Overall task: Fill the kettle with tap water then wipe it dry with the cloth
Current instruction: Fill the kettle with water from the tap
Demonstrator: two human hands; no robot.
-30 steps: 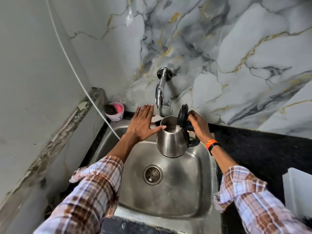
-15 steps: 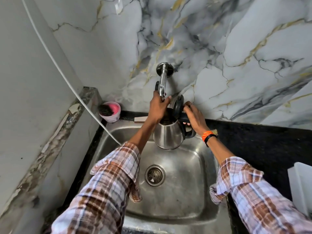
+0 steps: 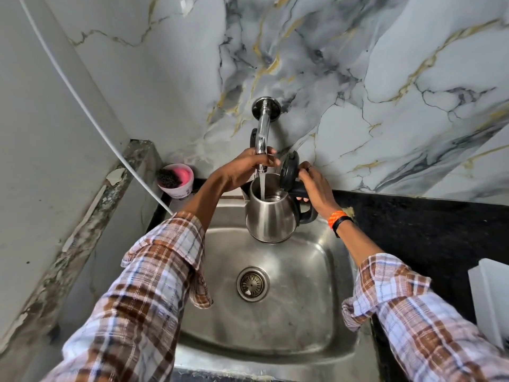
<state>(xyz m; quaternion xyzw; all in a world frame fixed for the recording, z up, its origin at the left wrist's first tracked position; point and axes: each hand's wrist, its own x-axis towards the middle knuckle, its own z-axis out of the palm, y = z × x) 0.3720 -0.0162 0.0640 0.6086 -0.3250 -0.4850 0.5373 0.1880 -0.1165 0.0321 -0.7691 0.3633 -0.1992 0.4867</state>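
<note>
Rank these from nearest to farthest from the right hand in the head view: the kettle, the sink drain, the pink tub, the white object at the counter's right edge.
From the right hand:
1. Kettle, held by its handle over the sink.
2. Sink drain, below in the basin.
3. Pink tub, back left corner.
4. White object, far right on the counter.

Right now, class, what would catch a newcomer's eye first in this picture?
A stream of tap water falls from the chrome wall tap into the open stainless steel kettle, held over the steel sink. The left hand works the tap; the right hand holds the handle.
</note>
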